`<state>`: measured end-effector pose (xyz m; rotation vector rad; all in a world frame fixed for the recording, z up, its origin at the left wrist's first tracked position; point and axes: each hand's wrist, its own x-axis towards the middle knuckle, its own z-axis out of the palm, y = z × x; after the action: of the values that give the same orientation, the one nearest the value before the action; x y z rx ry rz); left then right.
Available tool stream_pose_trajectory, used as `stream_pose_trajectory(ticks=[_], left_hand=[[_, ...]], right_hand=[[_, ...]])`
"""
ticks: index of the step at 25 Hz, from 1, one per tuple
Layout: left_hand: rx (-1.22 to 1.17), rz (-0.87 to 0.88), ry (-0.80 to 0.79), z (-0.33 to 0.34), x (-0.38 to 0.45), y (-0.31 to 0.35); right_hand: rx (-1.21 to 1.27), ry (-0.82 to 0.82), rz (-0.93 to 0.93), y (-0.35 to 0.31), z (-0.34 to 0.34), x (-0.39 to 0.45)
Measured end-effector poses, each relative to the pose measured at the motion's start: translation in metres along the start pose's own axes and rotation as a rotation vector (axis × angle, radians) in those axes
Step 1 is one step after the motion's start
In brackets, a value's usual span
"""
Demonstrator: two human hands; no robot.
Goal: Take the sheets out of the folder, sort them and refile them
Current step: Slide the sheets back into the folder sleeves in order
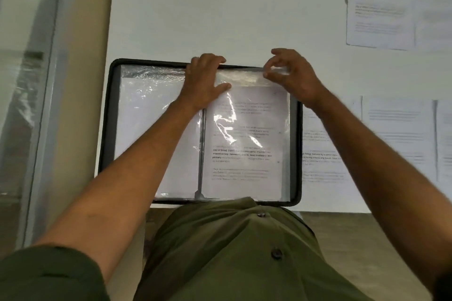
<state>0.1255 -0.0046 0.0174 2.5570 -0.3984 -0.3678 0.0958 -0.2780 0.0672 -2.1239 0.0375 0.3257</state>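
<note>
1. Black-rimmed folder of clear plastic sleeves (111,115) lies open at the white table's near edge (220,7); my left hand (205,78) presses flat at the spine's top.
2. My right hand (291,73) pinches the right clear sleeve's top edge (247,78); I'd widen that mouth before drawing the printed white sheet (244,144) out straight.

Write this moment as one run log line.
folder: open | left hand: pressing sleeve top | right hand: pinching sleeve opening | sheet: inside

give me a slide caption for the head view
Left hand steadies the open folder while the right hand pinches the top of the right-hand plastic sleeve.
</note>
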Motion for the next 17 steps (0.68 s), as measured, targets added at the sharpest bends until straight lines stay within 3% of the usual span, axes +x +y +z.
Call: stream_pose_trajectory(ticks=[3, 6, 17], left_hand=[[-0.01, -0.01, 0.003, 0.015, -0.059, 0.011], [0.016, -0.043, -0.03, 0.038, -0.115, 0.014], [-0.049, -0.161, -0.047, 0.09, -0.24, 0.049]], right_hand=[[0.266, 0.158, 0.095, 0.012, 0.014, -0.032], [0.37, 0.225, 0.233, 0.026, 0.027, -0.066], [0.537, 0.199, 0.358, 0.059, 0.088, -0.216]])
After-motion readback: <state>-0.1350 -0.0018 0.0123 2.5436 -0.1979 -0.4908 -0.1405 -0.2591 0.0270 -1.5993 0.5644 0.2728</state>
